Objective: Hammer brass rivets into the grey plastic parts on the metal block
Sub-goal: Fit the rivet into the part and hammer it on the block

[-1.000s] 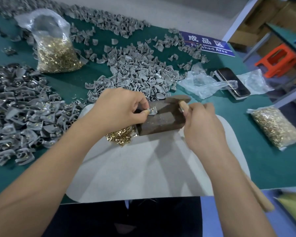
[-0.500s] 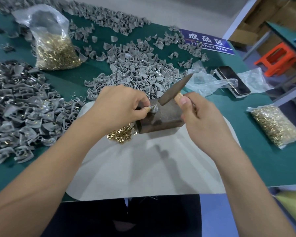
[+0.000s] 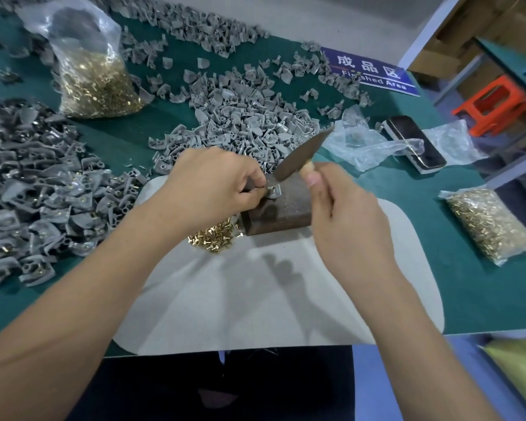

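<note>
A dark metal block (image 3: 283, 212) stands on a grey mat (image 3: 255, 299) in the middle of the green table. My left hand (image 3: 213, 186) pinches a small grey plastic part (image 3: 273, 191) with a brass rivet in it against the block's top left corner. My right hand (image 3: 343, 220) grips the wooden handle of a small hammer (image 3: 301, 154). The hammer's dark head is tilted, its low end right above the part. Loose brass rivets (image 3: 214, 237) lie in a small heap against the block's left side.
Piles of grey plastic parts lie at the left (image 3: 28, 192) and behind the block (image 3: 240, 123). Bags of brass rivets sit at the back left (image 3: 94, 77) and the right (image 3: 489, 223). A phone (image 3: 413, 141), clear plastic bags and a blue sign (image 3: 368, 71) are at the back right.
The hammer head rose from lying flat over the block to a tilted stance, and now its low end sits just above the part. My left hand has kept its hold on the part.
</note>
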{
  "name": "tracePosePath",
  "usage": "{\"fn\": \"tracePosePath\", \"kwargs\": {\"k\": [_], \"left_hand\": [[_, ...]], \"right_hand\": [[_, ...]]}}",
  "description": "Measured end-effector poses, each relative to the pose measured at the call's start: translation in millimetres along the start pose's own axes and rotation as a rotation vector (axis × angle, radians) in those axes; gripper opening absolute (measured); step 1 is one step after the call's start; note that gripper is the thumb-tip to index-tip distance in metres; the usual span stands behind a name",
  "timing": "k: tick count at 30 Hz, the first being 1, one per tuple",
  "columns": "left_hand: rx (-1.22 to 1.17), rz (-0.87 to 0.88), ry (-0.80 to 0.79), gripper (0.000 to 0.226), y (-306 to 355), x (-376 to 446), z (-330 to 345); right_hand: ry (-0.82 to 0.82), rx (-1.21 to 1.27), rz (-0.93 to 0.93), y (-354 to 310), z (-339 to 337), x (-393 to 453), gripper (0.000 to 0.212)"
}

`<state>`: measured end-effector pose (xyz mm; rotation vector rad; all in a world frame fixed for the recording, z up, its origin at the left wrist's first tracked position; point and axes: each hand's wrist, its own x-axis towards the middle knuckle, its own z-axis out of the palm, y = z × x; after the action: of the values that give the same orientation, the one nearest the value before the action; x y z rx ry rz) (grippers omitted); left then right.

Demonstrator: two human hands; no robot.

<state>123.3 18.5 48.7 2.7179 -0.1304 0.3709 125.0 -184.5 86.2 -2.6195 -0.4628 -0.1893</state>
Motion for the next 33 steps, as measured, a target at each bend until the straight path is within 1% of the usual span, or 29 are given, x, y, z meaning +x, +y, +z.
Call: {"fn": "tracePosePath", "kwargs": {"k": [2,3,5,6,7,9,10,13,14,17,18,20,21,22,24,25,26,29,30,32,33], "left_hand": [[0.008,0.005,0.003,0.008,-0.1,-0.2,-0.4],[0.012,0.006,0.003,0.008,0.0,-0.1,-0.4],[0.024,0.007,0.000,0.009,-0.4,0.0,-0.5],[0.029,0.007,-0.002,0.010,-0.5,-0.2,-0.6],[0.032,0.009,-0.003,0.011,-0.5,-0.7,-0.6],[0.035,0.016,-0.005,0.012,-0.3,-1.1,-1.1],[0.034,0.019,-0.005,0.011,-0.3,-1.2,-1.4],[0.033,0.022,-0.007,0.012,-1.6,-0.7,-1.7],[0.037,0.020,-0.011,0.012,-2.1,-0.7,-1.8],[0.043,0.020,-0.007,0.011,-3.0,0.0,-1.0],[0.042,0.019,-0.012,0.010,-3.0,0.2,-0.7],[0.046,0.022,-0.024,0.012,-3.8,0.8,-0.2],[0.055,0.025,-0.029,0.013,-4.0,0.9,-0.1],[0.061,0.028,-0.030,0.014,-4.1,0.5,-0.1],[0.057,0.031,-0.018,0.012,-4.3,0.0,-0.4],[0.051,0.033,-0.012,0.011,-4.2,-0.2,-0.7],[0.050,0.035,-0.009,0.011,-4.1,-0.3,-0.8],[0.056,0.036,-0.008,0.011,-5.4,0.1,-0.3],[0.050,0.038,-0.004,0.011,-5.6,0.2,0.2],[0.037,0.040,0.006,0.010,-5.9,-0.2,0.0],[0.031,0.041,0.001,0.011,-5.9,-0.6,-0.5]], "right_hand": [[-0.068,-0.069,-0.017,-0.8,-2.2,0.9,0.037],[-0.038,-0.073,-0.016,-0.1,-3.1,1.6,0.037],[0.077,-0.013,0.002,-1.4,-3.0,0.8,0.035],[0.097,0.002,0.009,-2.4,-1.8,-0.4,0.033],[0.071,-0.013,0.007,-5.0,0.0,-1.7,0.032],[-0.034,-0.088,0.001,-6.5,1.8,-3.6,0.034],[-0.032,-0.107,-0.001,-4.9,1.8,-2.8,0.034],[0.092,-0.038,0.044,-3.3,1.5,-2.6,0.033],[0.092,-0.027,0.047,-4.7,1.2,-2.8,0.033],[-0.045,-0.116,0.026,-6.6,-1.0,-2.2,0.036],[-0.014,-0.103,0.031,-4.7,-2.7,-1.2,0.036],[0.143,0.025,0.056,-5.5,-5.7,-2.1,0.034],[0.190,0.049,0.064,-5.9,-5.8,-3.1,0.033],[0.175,0.026,0.054,-7.9,-5.8,-3.3,0.033],[-0.001,-0.114,0.020,-10.4,-6.8,-2.8,0.035],[-0.062,-0.163,0.023,-8.5,-8.2,-0.9,0.036],[-0.063,-0.169,0.033,-6.2,-10.2,0.8,0.036],[0.085,-0.063,0.053,-5.0,-10.6,0.7,0.033],[0.067,-0.069,0.041,-6.1,-9.7,-0.3,0.033],[-0.070,-0.152,0.025,-6.6,-10.4,0.0,0.035],[-0.114,-0.185,0.037,-3.6,-12.8,2.2,0.036]]}}
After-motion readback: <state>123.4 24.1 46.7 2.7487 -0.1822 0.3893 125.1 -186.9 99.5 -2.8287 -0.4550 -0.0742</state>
